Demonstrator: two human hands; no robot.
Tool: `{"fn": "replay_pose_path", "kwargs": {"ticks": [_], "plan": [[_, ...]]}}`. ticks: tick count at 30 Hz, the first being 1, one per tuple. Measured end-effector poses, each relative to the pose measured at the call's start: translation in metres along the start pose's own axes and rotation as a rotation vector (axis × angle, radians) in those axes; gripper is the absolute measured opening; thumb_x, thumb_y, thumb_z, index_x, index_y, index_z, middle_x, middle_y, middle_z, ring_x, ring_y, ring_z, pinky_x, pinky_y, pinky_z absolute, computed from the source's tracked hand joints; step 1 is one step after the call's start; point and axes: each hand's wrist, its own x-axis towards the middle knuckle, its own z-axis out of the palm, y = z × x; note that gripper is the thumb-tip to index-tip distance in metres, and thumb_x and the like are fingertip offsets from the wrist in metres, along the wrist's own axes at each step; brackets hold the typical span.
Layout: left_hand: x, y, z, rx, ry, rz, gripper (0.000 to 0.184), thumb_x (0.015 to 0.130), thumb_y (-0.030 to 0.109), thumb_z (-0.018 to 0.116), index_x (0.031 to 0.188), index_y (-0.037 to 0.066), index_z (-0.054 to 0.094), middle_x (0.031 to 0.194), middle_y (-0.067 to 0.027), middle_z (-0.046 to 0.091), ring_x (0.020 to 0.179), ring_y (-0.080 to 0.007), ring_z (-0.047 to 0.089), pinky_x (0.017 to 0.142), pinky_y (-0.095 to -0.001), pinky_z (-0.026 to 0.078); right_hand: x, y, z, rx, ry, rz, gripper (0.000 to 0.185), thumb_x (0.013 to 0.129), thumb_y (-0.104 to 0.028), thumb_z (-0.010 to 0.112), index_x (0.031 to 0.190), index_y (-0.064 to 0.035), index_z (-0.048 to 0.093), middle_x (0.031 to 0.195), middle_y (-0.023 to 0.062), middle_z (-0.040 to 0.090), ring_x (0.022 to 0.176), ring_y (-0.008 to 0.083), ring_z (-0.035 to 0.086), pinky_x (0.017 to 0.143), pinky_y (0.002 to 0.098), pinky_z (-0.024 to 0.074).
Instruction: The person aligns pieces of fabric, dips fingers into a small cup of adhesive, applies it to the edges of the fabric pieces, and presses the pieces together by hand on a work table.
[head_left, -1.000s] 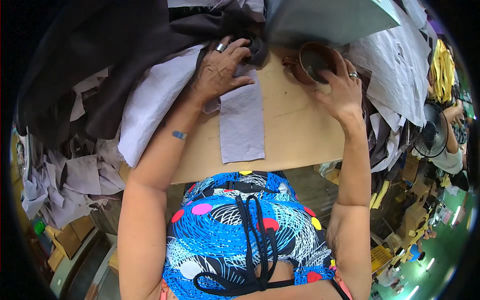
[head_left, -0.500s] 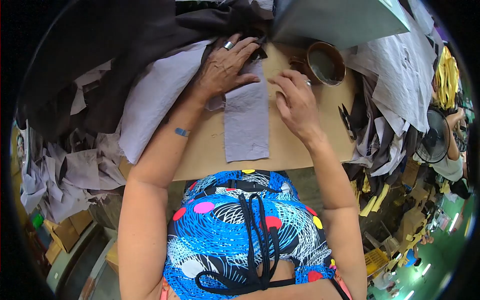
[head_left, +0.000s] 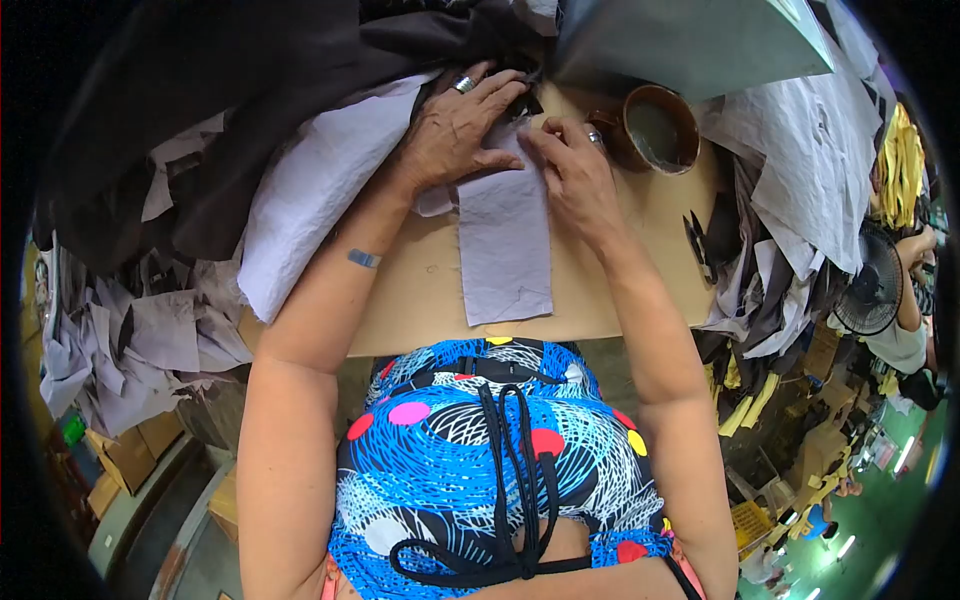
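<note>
Moved inward from beside the mug (head_left: 661, 130), the right hand (head_left: 578, 178) touches the lilac cloth strip (head_left: 505, 245), fingers narrowly bent.

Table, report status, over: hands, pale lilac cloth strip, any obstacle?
Left hand at top of strip; right hand at its upper right edge. Strip mostly flat. Round brown mug close beside right hand, off strip.

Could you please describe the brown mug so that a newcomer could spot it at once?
Find the tan tabletop by the grey box. The brown mug stands beside the right hand, handle on that side. It alone is round and open amid flat cloth.
</note>
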Motion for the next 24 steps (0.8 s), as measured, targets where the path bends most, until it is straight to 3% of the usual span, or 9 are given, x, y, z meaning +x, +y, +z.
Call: {"fn": "replay_pose_path", "kwargs": {"ticks": [6, 9, 12, 16, 18, 24], "plan": [[-0.002, -0.001, 0.003, -0.004, 0.003, 0.003, 0.082, 0.063, 0.04, 0.074, 0.13, 0.009, 0.039, 0.136, -0.01, 0.04, 0.126, -0.0357, 0.035, 0.103, -0.0414, 0.032, 0.002, -0.004, -0.004, -0.105, -0.081, -0.038, 0.022, 0.077, 0.0, 0.053, 0.098, -0.0061, 0.059, 0.101, 0.014, 0.053, 0.09, 0.0338, 0.056, 0.076, 0.0399, 0.0462], [-0.001, -0.003, 0.003, -0.015, -0.001, -0.001, 0.082, 0.063, 0.04, 0.074, 0.13, 0.009, 0.039, 0.136, -0.0102, 0.04, 0.126, -0.0362, 0.034, 0.104, -0.0415, 0.032, -0.003, 0.006, -0.006, 0.016, -0.136, 0.011, 0.036, 0.076, 0.003, 0.054, 0.109, -0.0103, 0.059, 0.103, 0.0119, 0.055, 0.093, 0.0303, 0.056, 0.077, 0.0373, 0.0454], [-0.002, -0.002, 0.003, -0.022, -0.012, -0.011, 0.083, 0.062, 0.041, 0.074, 0.131, 0.009, 0.039, 0.136, -0.0097, 0.04, 0.127, -0.0367, 0.034, 0.104, -0.0415, 0.031, 0.006, 0.003, 0.0, 0.037, 0.0, -0.003, 0.036, 0.073, 0.005, 0.055, 0.106, -0.0093, 0.06, 0.1, 0.0114, 0.056, 0.091, 0.0297, 0.056, 0.076, 0.0375, 0.0457], [0.0, -0.003, 0.003, -0.03, -0.049, -0.026, 0.085, 0.061, 0.042, 0.074, 0.131, 0.009, 0.039, 0.137, -0.0084, 0.039, 0.127, -0.0359, 0.033, 0.104, -0.0413, 0.031, -0.007, 0.002, -0.009, -0.028, -0.084, -0.04, 0.03, 0.074, 0.0, 0.056, 0.103, -0.0045, 0.06, 0.102, 0.0144, 0.055, 0.091, 0.0331, 0.057, 0.076, 0.0386, 0.0467], [0.002, -0.002, 0.001, -0.048, -0.058, -0.034, 0.083, 0.062, 0.04, 0.075, 0.131, 0.01, 0.039, 0.138, -0.0084, 0.038, 0.128, -0.0349, 0.032, 0.105, -0.0411, 0.03, -0.02, 0.003, -0.018, -0.007, -0.182, -0.065, 0.03, 0.073, 0.001, 0.056, 0.103, -0.005, 0.059, 0.104, 0.0146, 0.055, 0.091, 0.0333, 0.056, 0.077, 0.039, 0.0468], [-0.001, -0.005, 0.0, -0.069, -0.063, -0.043, 0.067, 0.07, 0.02, 0.067, 0.131, 0.011, 0.04, 0.139, -0.0054, 0.037, 0.129, -0.0332, 0.031, 0.105, -0.0408, 0.03, -0.003, -0.009, -0.009, -0.067, -0.133, 0.015, 0.03, 0.069, 0.005, 0.057, 0.096, -0.0065, 0.061, 0.099, 0.0132, 0.057, 0.09, 0.0317, 0.056, 0.077, 0.04, 0.0464]]}}
